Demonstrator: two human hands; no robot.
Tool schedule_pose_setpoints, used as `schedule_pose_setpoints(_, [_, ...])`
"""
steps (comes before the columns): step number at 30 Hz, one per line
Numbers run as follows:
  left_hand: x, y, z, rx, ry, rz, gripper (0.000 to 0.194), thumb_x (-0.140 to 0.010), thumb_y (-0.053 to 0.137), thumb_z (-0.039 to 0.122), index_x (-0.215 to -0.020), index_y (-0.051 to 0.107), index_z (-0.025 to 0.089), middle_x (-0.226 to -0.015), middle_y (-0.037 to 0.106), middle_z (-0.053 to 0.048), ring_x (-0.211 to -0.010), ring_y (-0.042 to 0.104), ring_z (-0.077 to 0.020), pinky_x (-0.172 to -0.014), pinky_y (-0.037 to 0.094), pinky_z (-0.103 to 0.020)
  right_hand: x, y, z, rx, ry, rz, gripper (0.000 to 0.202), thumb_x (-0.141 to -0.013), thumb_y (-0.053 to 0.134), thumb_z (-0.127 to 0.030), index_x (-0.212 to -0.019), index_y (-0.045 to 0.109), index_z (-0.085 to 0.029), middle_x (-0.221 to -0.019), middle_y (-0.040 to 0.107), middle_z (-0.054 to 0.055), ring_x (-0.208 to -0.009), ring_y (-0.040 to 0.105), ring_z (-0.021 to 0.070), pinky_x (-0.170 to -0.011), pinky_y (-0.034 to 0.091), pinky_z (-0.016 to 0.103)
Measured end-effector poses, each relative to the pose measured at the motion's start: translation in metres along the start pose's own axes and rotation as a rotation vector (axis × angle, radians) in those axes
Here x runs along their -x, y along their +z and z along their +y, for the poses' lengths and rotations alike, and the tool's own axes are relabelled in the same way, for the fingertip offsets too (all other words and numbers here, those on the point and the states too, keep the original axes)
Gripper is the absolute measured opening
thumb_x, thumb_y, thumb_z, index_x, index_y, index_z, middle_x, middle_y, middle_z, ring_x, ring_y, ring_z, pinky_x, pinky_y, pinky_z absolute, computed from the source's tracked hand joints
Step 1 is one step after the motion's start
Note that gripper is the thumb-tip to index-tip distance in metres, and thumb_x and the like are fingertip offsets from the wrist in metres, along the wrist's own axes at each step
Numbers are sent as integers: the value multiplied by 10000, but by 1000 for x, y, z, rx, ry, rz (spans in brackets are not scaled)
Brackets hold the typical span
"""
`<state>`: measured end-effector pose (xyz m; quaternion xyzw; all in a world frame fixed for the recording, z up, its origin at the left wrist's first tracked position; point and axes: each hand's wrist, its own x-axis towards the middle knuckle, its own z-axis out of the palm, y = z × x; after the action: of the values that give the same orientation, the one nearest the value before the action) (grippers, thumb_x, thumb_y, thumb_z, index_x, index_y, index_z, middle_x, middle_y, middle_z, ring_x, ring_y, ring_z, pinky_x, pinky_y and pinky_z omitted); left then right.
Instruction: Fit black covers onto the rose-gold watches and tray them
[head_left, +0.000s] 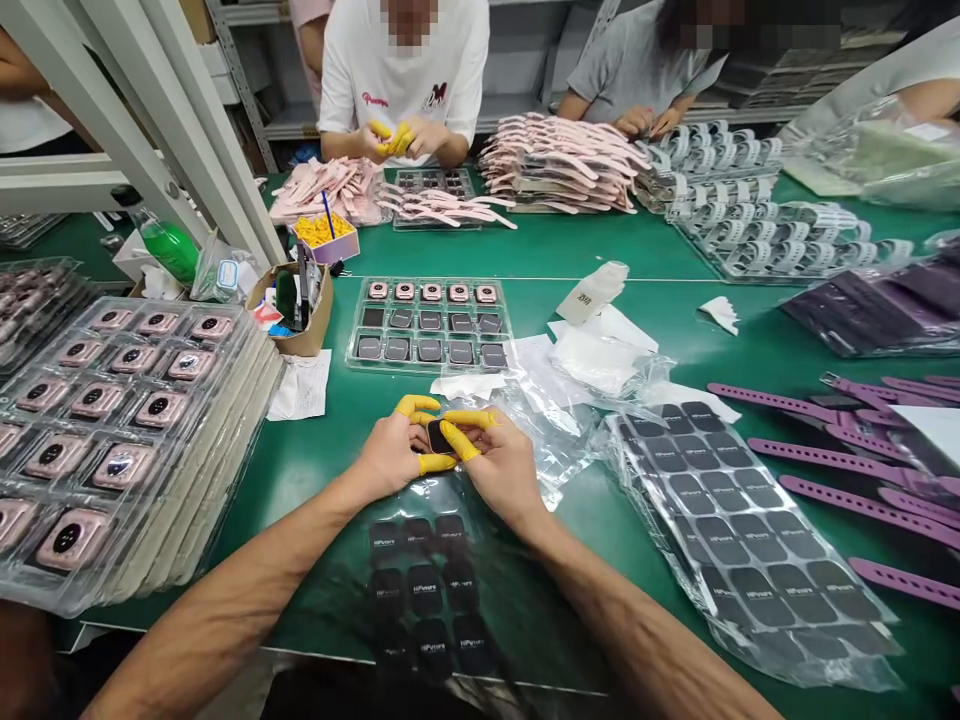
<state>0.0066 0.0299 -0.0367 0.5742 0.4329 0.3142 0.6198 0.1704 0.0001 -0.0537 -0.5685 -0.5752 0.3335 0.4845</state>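
Between my two hands sits a small dark watch case point(438, 436). My left hand point(401, 445), with yellow finger covers, grips its left side. My right hand point(495, 455), also in yellow covers, holds its right side, thumb at the front edge. Below my wrists lies a sheet of black HiFuture stickers point(425, 590). Just beyond my hands is a clear plastic tray point(352, 345); its back row shows pink cases with backs up, and the two nearer rows show dark faces.
Stacked trays of pink watches point(169, 480) stand at left, beside an open cardboard box point(311, 338). On the right are more sticker sheets point(724, 490) and purple straps point(847, 455). Crumpled plastic point(551, 420) lies near my right hand. People sit across the table.
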Motion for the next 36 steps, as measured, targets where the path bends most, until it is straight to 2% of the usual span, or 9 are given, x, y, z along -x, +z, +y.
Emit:
schedule_pose_setpoints(11, [5, -1, 8, -200, -19, -45, 514, -700, 793, 256, -1168, 586, 209, -804, 716, -21, -805, 702, -206, -770, 540, -317, -1, -5, -10, 66, -60, -28, 175, -873, 587, -371, -812, 660, -224, -924, 587, 49, -725, 631, 165, -632, 578, 328])
schedule_pose_setpoints(15, [-1, -4, 3, -17, -71, 29, 537, -636, 820, 186, -1125, 597, 198, -841, 707, -23, -777, 693, -178, -766, 546, -307, -16, -37, -5, -19, 22, -185, 221, -865, 582, -455, -853, 602, -236, -725, 590, 2, -580, 555, 154, -517, 486, 299])
schedule_pose_setpoints(17, [-5, -6, 0, 71, -84, 63, 551, -606, 836, 159, -1097, 587, 186, -878, 697, -26, -748, 676, -145, -758, 545, -290, -26, -58, 1, 123, 61, -266, 222, -834, 629, -462, -862, 620, -241, -699, 594, -5, -513, 497, 138, -459, 403, 277])
schedule_pose_setpoints(20, [-9, -8, -4, 122, -74, 68, 570, -582, 846, 132, -1082, 575, 175, -880, 679, -17, -711, 646, -112, -728, 534, -263, -35, -74, 5, 519, -10, -110, 160, -803, 683, -387, -893, 687, -255, -811, 630, 32, -536, 474, 137, -485, 362, 293])
schedule_pose_setpoints(23, [-10, -8, -6, 115, -60, 79, 568, -583, 841, 129, -1087, 582, 178, -872, 674, -7, -674, 619, -93, -687, 518, -240, -36, -58, -2, 527, -112, 56, 216, -878, 602, -386, -1024, 686, -251, -858, 635, 42, -586, 506, 148, -555, 415, 317])
schedule_pose_setpoints(28, [-7, -6, -4, 43, -41, 60, 519, -620, 813, 140, -1088, 593, 186, -842, 693, -7, -701, 643, -114, -684, 520, -237, -26, -4, -16, 510, -234, -79, 210, -885, 599, -356, -995, 716, -221, -921, 669, 59, -744, 606, 181, -670, 487, 331])
schedule_pose_setpoints(31, [-5, -6, -4, -20, -40, 70, 656, -630, 804, 147, -1220, 522, 186, -853, 701, -19, -712, 662, -142, -683, 530, -255, -15, 15, -14, 417, -209, 15, 157, -894, 578, -290, -904, 721, -225, -904, 687, 45, -701, 614, 159, -635, 498, 308])
schedule_pose_setpoints(34, [-5, -6, -5, -78, -23, 48, 636, -657, 773, 141, -1246, 536, 181, -806, 685, -12, -720, 658, -153, -688, 522, -260, -10, 12, -13, 300, -216, 95, 166, -893, 567, -299, -826, 699, -226, -947, 674, 62, -803, 636, 179, -633, 498, 303])
schedule_pose_setpoints(36, [-6, -7, -4, -52, -14, 26, 537, -672, 761, 139, -1181, 591, 174, -820, 679, -17, -725, 647, -141, -692, 514, -249, -14, -6, -13, 210, -136, -13, 193, -877, 583, -383, -814, 681, -229, -929, 661, 64, -805, 627, 192, -621, 487, 308])
